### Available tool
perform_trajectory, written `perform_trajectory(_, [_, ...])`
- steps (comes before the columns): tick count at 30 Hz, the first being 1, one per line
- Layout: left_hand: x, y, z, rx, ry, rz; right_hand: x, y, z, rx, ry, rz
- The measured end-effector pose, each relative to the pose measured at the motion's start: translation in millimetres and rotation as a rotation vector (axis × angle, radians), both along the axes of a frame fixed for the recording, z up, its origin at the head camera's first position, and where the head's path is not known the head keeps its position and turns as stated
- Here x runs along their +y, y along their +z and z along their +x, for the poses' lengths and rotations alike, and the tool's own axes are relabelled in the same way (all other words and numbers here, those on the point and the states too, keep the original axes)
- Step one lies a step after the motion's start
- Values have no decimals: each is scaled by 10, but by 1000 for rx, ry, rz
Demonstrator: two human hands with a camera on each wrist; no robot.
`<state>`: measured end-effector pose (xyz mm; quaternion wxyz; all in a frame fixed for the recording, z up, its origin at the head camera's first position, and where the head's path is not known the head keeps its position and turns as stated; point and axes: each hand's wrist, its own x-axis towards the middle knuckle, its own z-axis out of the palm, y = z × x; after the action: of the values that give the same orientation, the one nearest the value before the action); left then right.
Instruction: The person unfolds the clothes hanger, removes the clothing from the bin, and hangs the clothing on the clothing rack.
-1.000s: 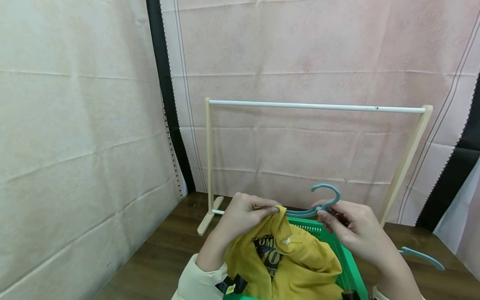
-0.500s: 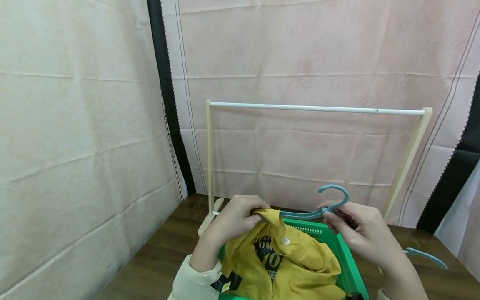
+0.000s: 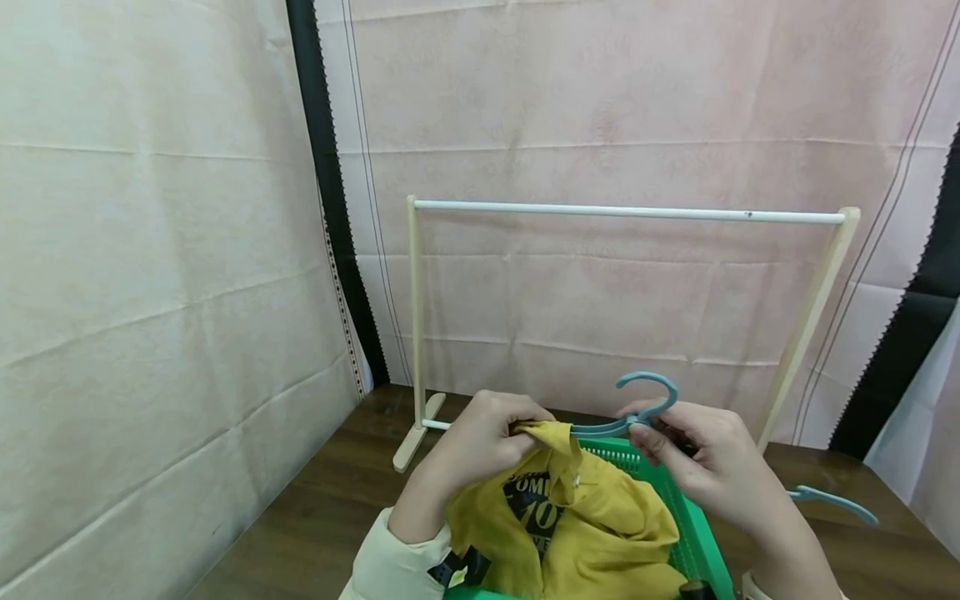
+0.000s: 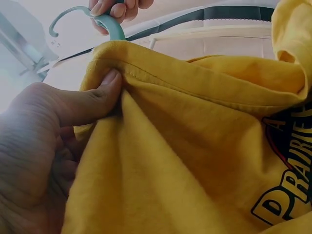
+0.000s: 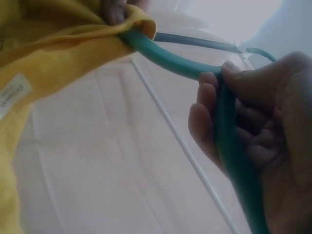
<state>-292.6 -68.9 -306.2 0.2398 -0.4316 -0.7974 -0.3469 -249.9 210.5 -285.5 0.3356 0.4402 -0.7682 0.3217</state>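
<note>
Head view: a pale rack [image 3: 630, 210] reaches from left of centre to the right side of the frame. At lower centre, the left hand [image 3: 489, 435] pinches the neckline of a yellow garment [image 3: 600, 533] between thumb and fingers; the garment lies bunched in a green basket [image 3: 701, 533] at the bottom edge. To the right, one arm of a blue hanger [image 3: 611, 427] runs into the neckline, and the right hand [image 3: 708, 457] grips this hanger below its hook, thumb against curled fingers. At lower right, a second hanger [image 3: 836, 502] rests on the brown table [image 3: 300, 533].
</note>
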Motion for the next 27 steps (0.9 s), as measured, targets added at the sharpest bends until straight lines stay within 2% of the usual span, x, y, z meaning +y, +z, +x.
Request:
perform_trajectory(4, [5, -5, -1, 17, 0, -4, -58, -21, -17, 18, 31, -9])
perform_trajectory(10, [22, -5, -2, 19, -11, -35, -178, -62, -67, 94, 80, -6])
perform_trajectory(12, [15, 2, 5, 9, 1, -52, -192, -70, -70, 74, 80, 4])
perform_trajectory(18, [-51, 5, -6, -12, 39, -85, -4, -40, -40, -39, -10, 85])
perform_trajectory(24, [-137, 38, -26, -11, 61, -56, 352, 14, 55, -146, -155, 149])
perform_trajectory(27, [-173, 57, -20, -34, 51, -37, 451, 21, 98, -214, -187, 142])
